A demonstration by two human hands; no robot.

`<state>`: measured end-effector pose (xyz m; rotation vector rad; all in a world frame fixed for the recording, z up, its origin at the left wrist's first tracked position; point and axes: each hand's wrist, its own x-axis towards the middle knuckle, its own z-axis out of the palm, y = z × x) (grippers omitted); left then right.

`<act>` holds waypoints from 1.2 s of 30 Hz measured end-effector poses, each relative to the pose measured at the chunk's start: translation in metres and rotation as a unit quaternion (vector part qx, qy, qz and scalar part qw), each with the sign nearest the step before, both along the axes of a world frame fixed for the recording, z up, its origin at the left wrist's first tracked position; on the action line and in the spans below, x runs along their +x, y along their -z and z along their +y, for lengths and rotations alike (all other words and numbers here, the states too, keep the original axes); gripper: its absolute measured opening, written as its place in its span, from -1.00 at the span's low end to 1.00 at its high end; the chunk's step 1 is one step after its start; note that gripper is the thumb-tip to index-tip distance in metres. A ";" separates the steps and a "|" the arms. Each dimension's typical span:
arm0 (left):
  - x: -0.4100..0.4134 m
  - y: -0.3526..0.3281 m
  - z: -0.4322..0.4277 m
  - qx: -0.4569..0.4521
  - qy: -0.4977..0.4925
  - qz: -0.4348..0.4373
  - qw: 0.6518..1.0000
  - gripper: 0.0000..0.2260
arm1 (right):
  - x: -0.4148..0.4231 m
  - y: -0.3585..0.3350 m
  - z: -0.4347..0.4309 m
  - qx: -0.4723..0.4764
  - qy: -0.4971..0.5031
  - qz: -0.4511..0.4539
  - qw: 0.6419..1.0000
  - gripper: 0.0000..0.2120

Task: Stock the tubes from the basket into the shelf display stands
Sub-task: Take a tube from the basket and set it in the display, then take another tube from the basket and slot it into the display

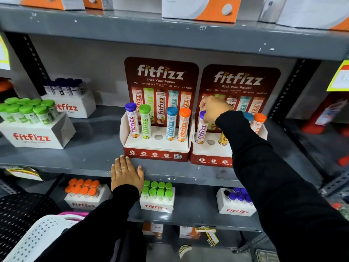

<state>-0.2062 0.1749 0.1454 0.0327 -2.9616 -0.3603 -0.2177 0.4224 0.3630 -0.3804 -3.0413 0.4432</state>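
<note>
On the grey metal shelf, the right hand pinches the purple-capped tube at 6 o'clock below it, in the right cardboard stand; the left hand lies spread flat.

Open middle hole between green-capped tube and blue-capped tube, left stand.

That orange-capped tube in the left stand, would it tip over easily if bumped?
Probably not: the orange-capped tube stands upright with its base sunk in a hole of the left stand. Out of the hole, it looks tall, narrow and round, so it could likely topple and roll.
</note>
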 end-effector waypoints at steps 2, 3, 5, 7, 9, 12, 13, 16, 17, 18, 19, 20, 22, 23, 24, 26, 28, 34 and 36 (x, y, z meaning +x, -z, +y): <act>0.000 0.000 0.000 0.008 0.006 -0.002 1.000 -0.29 | 0.004 0.001 -0.005 0.009 0.003 -0.003 1.000 -0.50; 0.000 -0.001 -0.001 0.011 0.010 -0.002 1.000 -0.30 | 0.007 0.001 -0.011 0.026 -0.002 0.003 1.000 -0.48; 0.003 -0.002 -0.001 0.021 0.021 0.004 1.000 -0.32 | 0.015 0.004 -0.030 0.076 -0.022 0.056 0.995 -0.47; 0.006 -0.002 -0.003 0.031 0.028 0.002 0.999 -0.34 | 0.022 0.011 -0.061 0.121 -0.052 0.135 0.982 -0.48; 0.007 0.000 -0.011 0.033 0.044 0.007 0.998 -0.37 | 0.023 0.023 -0.101 0.112 -0.119 0.177 0.970 -0.48; 0.012 0.006 -0.030 0.011 0.096 0.040 0.995 -0.46 | 0.016 0.057 -0.160 0.063 -0.241 0.240 0.938 -0.56; 0.016 0.013 -0.040 0.004 0.109 0.049 0.993 -0.47 | 0.012 0.072 -0.180 0.046 -0.272 0.264 0.924 -0.58; 0.042 0.043 -0.073 -0.005 0.089 0.020 0.996 -0.46 | 0.009 0.117 -0.228 -0.030 -0.342 0.232 0.910 -0.57; 0.056 0.062 -0.090 0.009 0.048 -0.020 0.999 -0.44 | 0.007 0.133 -0.250 -0.050 -0.370 0.198 0.906 -0.58; 0.074 0.079 -0.102 0.026 0.007 -0.063 0.998 -0.41 | 0.006 0.148 -0.266 -0.062 -0.394 0.159 0.903 -0.60; 0.093 0.093 -0.109 0.041 -0.028 -0.107 0.993 -0.37 | 0.009 0.161 -0.276 -0.068 -0.408 0.125 0.902 -0.63; 0.112 0.109 -0.118 0.052 -0.064 -0.146 0.986 -0.34 | 0.009 0.177 -0.290 -0.070 -0.422 0.092 0.899 -0.66; 0.149 0.135 -0.136 0.074 -0.135 -0.206 0.966 -0.27 | 0.011 0.211 -0.322 -0.090 -0.440 0.036 0.893 -0.74; 0.163 0.141 -0.145 0.090 -0.177 -0.227 0.953 -0.22 | 0.013 0.228 -0.336 -0.100 -0.450 0.005 0.887 -0.74; 0.174 0.145 -0.153 0.103 -0.223 -0.240 0.939 -0.16 | 0.016 0.244 -0.350 -0.102 -0.460 -0.049 0.881 -0.71; 0.185 0.151 -0.161 0.093 -0.276 -0.278 0.915 -0.08 | 0.022 0.270 -0.371 -0.067 -0.462 -0.152 0.871 -0.74; 0.187 0.154 -0.164 0.111 -0.304 -0.309 0.894 -0.08 | 0.025 0.297 -0.393 -0.030 -0.463 -0.206 0.861 -0.77; 0.185 0.162 -0.164 0.134 -0.283 -0.338 0.888 -0.15 | 0.037 0.348 -0.433 0.078 -0.473 -0.301 0.824 -0.43; 0.184 0.162 -0.164 0.127 -0.276 -0.337 0.891 -0.11 | 0.040 0.353 -0.438 0.114 -0.494 -0.291 0.811 -0.39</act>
